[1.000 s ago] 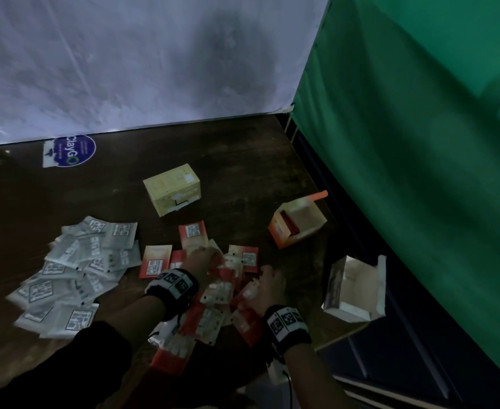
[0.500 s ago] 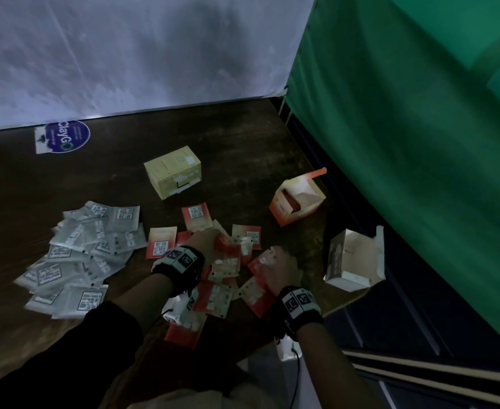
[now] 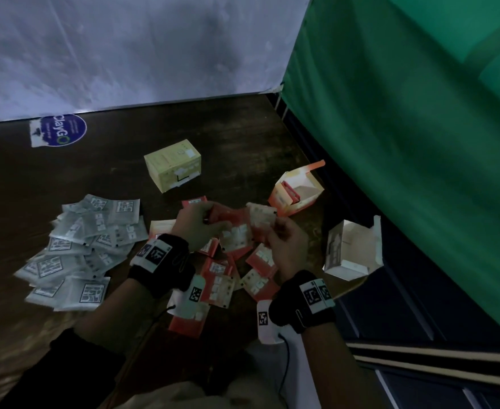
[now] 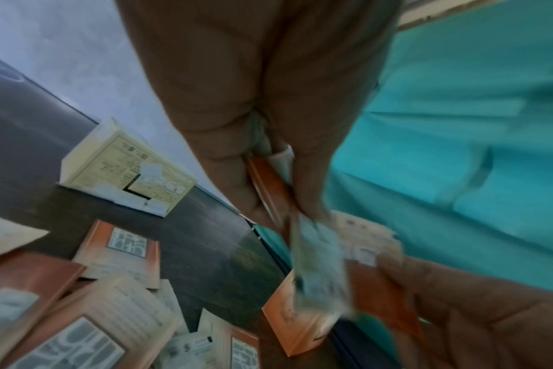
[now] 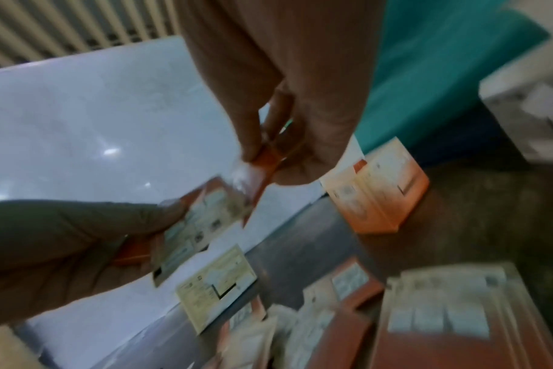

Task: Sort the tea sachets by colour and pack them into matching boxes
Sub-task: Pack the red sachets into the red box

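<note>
Both hands are raised over the loose orange sachets [image 3: 222, 286] near the table's front edge. My left hand [image 3: 210, 222] grips a small stack of orange sachets [image 4: 270, 192]. My right hand [image 3: 274, 230] pinches another orange sachet [image 5: 265, 156] right beside that stack. An open orange box [image 3: 297, 191] with some sachets inside lies just beyond my hands. To the right, at the table edge, an open white box [image 3: 352, 250] lies on its side. A shut yellow box [image 3: 172, 165] stands farther back. Several silver sachets [image 3: 86, 249] are heaped to the left.
The dark wooden table [image 3: 237, 137] ends close to the right of the boxes, where a green curtain [image 3: 405, 143] hangs. A white sheet [image 3: 131, 51] covers the wall behind. A round blue sticker [image 3: 61, 132] lies at the back left.
Both hands have come up off the orange pile with sachets in their fingers and have drawn together above the table. The head view has shifted a little.
</note>
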Demonstrator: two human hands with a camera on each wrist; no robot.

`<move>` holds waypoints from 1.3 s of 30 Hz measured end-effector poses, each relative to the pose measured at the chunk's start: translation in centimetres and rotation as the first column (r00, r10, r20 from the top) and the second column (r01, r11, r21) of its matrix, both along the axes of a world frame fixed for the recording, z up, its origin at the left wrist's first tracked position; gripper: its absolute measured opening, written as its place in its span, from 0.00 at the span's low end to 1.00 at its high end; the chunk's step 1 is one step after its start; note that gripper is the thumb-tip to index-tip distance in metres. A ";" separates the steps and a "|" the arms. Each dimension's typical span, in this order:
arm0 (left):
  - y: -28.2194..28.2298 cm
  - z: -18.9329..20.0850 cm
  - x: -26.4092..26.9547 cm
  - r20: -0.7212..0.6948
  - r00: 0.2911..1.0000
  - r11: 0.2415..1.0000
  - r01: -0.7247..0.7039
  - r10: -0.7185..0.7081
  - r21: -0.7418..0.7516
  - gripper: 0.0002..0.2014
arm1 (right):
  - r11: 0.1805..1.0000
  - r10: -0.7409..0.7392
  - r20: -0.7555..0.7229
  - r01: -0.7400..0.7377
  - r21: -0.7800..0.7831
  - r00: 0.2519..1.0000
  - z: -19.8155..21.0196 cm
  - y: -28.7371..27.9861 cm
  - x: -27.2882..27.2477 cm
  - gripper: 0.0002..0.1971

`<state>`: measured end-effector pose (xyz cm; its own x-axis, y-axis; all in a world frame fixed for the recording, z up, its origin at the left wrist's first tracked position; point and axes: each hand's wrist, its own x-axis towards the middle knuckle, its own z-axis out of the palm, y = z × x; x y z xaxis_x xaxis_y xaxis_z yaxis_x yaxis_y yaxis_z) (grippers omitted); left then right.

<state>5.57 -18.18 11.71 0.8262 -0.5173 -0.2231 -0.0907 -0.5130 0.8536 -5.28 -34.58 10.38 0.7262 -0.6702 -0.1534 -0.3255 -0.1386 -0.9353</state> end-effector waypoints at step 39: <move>6.4 -5.6 -5.9 -0.098 0.764 0.591 0.566 -0.638 0.574 0.40 | 0.440 0.440 -0.766 -0.856 -0.271 0.469 -5.8 5.9 0.5 0.48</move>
<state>-0.36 -11.77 6.07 0.4071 -0.7223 -0.5591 -0.6233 -0.6671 0.4080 -4.80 -28.72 4.61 0.8808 -0.0957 -0.4636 -0.2378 -0.9363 -0.2585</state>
